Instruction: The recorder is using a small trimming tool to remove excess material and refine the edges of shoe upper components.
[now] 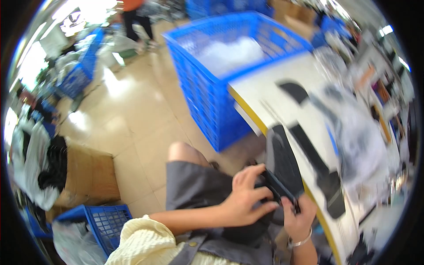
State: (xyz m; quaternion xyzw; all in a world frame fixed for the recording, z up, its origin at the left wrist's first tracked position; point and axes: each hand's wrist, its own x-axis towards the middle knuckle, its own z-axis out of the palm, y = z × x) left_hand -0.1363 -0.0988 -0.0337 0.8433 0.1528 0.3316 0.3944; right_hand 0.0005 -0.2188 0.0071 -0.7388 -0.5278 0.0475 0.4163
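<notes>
Over my lap, at the table's edge, my left hand (249, 196) grips a dark piece with a narrow black edge (279, 187), its fingers bent over it. My right hand (300, 216) pinches the same edge, thumb on top. Rising beyond the hands is a long, rounded dark-grey panel (282, 154); motion blur hides whether it is one with the held piece. On the white table (260, 84) beside it lie a black strip (309, 143), a dark flat piece (332, 194) and a black half-round piece (295, 91).
A large blue crate (198, 95) with white bagged material stands against the table's far end. Clear plastic bags (360, 141) cover the table's right side. At left are a cardboard box (90, 174) and a smaller blue crate (108, 225). Another person (134, 20) stands far off.
</notes>
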